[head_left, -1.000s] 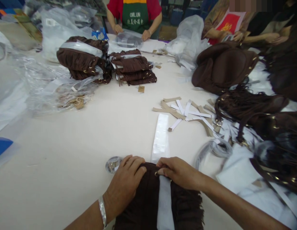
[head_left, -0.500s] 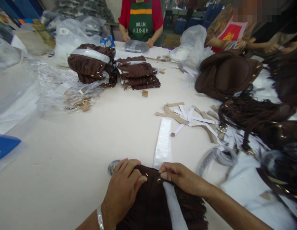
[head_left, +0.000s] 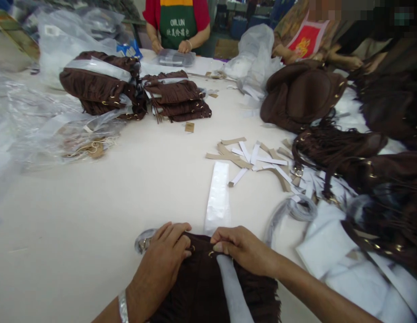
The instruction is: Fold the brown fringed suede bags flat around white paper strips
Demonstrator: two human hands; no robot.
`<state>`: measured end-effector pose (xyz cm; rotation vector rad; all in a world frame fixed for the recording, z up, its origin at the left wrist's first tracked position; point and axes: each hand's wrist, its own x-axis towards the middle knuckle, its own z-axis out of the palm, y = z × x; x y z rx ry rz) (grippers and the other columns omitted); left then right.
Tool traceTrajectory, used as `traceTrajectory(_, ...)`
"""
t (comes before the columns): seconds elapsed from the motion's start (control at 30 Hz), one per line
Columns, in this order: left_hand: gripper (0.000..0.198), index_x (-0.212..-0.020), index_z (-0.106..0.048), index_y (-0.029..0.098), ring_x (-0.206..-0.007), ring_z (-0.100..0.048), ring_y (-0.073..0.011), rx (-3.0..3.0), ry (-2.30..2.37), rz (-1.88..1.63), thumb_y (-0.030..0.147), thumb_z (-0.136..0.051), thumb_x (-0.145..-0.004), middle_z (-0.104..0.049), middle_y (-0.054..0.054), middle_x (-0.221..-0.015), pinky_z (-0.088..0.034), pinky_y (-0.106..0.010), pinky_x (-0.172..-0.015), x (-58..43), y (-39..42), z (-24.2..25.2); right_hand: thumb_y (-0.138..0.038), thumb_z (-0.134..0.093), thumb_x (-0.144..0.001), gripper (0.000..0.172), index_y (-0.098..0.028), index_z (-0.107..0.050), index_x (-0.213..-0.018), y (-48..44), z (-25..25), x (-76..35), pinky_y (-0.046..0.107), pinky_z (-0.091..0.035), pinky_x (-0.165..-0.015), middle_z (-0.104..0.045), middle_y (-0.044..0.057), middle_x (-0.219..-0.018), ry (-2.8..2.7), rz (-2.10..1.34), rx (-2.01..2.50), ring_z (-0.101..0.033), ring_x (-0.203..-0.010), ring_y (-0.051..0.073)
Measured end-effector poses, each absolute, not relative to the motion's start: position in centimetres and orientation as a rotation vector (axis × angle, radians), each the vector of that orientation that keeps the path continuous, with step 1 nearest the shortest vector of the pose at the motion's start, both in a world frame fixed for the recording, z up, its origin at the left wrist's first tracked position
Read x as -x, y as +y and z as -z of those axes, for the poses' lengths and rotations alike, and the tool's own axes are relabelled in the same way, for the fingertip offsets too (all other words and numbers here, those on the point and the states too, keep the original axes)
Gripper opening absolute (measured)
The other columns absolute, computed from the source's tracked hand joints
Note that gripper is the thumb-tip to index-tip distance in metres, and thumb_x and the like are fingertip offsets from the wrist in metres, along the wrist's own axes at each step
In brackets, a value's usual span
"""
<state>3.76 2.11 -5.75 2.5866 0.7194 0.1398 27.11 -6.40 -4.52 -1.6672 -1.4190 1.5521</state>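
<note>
A dark brown fringed bag (head_left: 201, 287) lies at the table's near edge, right under me. My left hand (head_left: 161, 264) rests on its top edge with fingers curled over it. My right hand (head_left: 242, 249) pinches the top edge beside a small metal ring, where a clear plastic strip (head_left: 217, 197) runs over the bag and out across the table. A wrapped metal fitting (head_left: 143, 240) pokes out left of my left hand.
Stacks of wrapped brown bags (head_left: 103, 85) sit at the far left, loose brown bags (head_left: 302, 94) at the right. Paper and card strips (head_left: 252, 157) are scattered mid-table. Plastic bags (head_left: 60, 134) cover the left. A person in a green apron (head_left: 177, 22) stands opposite.
Both hands have stayed on the bag's top edge. The plastic strip over the bag has slanted slightly, and my view has shifted a little.
</note>
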Motion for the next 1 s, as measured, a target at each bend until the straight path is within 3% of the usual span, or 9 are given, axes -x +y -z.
traceTrajectory(0.2, 0.015, -0.087, -0.054, 0.022, -0.125, -0.042, -0.0241, -2.604, 0.612, -0.101, 0.008, -0.05, -0.085, -0.051, -0.004, -0.127, -0.026, -0.055, -0.112, -3.3, 4.3, 4.5, -0.026, -0.049, -0.092, 0.015, -0.02, -0.064, -0.093, -7.2, 4.8, -27.6, 0.021, -0.036, -0.062, -0.06, -0.004, -0.073, -1.541, -1.485, 1.663, -0.05, -0.065, 0.01)
traceTrajectory(0.37, 0.014, -0.087, -0.054, 0.022, -0.112, -0.052, -0.0186, -2.532, 0.639, 0.004, 0.01, -0.049, -0.087, -0.058, -0.002, -0.115, -0.024, -0.053, -0.115, -3.0, 4.6, 3.9, -0.028, -0.047, -0.094, 0.016, -0.021, -0.062, -0.092, -7.2, 5.2, -27.7, 0.022, -0.037, -0.065, -0.062, -0.003, -0.076, -1.575, -1.474, 1.65, -0.053, -0.069, 0.012)
traceTrajectory(0.47, 0.014, -0.103, -0.054, 0.025, -0.122, -0.048, -0.0182, -2.457, 0.666, -0.043, 0.019, -0.05, -0.092, -0.056, -0.003, -0.124, -0.022, -0.051, -0.117, -2.3, 4.9, 3.5, -0.03, -0.046, -0.095, 0.018, -0.022, -0.061, -0.094, -7.0, 4.8, -27.6, 0.023, -0.039, -0.066, -0.062, -0.002, -0.077, -1.59, -1.492, 1.646, -0.055, -0.07, 0.013)
traceTrajectory(0.6, 0.036, -0.131, -0.043, 0.027, -0.131, -0.04, -0.017, -2.36, 0.726, -0.112, 0.02, -0.041, -0.096, -0.042, -0.006, -0.142, -0.037, -0.039, -0.111, -1.5, 5.8, 3.5, -0.034, -0.044, -0.096, 0.022, -0.025, -0.061, -0.108, -6.4, 4.3, -27.2, 0.024, -0.042, -0.075, -0.067, -0.001, -0.09, -1.571, -1.503, 1.618, -0.06, -0.081, 0.014)
traceTrajectory(0.77, 0.035, -0.115, -0.057, 0.025, -0.121, -0.048, -0.0185, -2.377, 0.589, 0.017, 0.006, -0.043, -0.089, -0.053, -0.005, -0.128, -0.041, -0.039, -0.106, -1.7, 6.6, 4.0, -0.031, -0.044, -0.096, 0.024, -0.024, -0.066, -0.102, -5.2, 3.4, -26.5, 0.023, -0.042, -0.075, -0.069, -0.001, -0.091, -1.614, -1.549, 1.566, -0.061, -0.082, 0.013)
traceTrajectory(0.9, 0.03, -0.1, -0.062, 0.025, -0.113, -0.051, -0.0188, -2.358, 0.684, -0.047, 0.005, -0.044, -0.087, -0.05, -0.005, -0.123, -0.049, -0.034, -0.092, -1.7, 6.0, 3.7, -0.023, -0.049, -0.091, 0.02, -0.02, -0.068, -0.095, -4.0, 2.5, -26.4, 0.019, -0.043, -0.069, -0.066, -0.001, -0.083, -1.689, -1.682, 1.372, -0.059, -0.074, 0.011)
traceTrajectory(1.0, 0.03, -0.099, -0.062, 0.027, -0.105, -0.052, -0.017, -2.324, 0.674, -0.147, 0.006, -0.044, -0.089, -0.048, -0.005, -0.116, -0.049, -0.027, -0.08, -1.2, 5.2, 3.8, -0.015, -0.044, -0.089, 0.027, -0.02, -0.067, -0.101, -2.7, 3.2, -25.9, 0.018, -0.043, -0.064, -0.066, 0.0, -0.083, -1.664, -1.724, 1.291, -0.059, -0.069, 0.01)
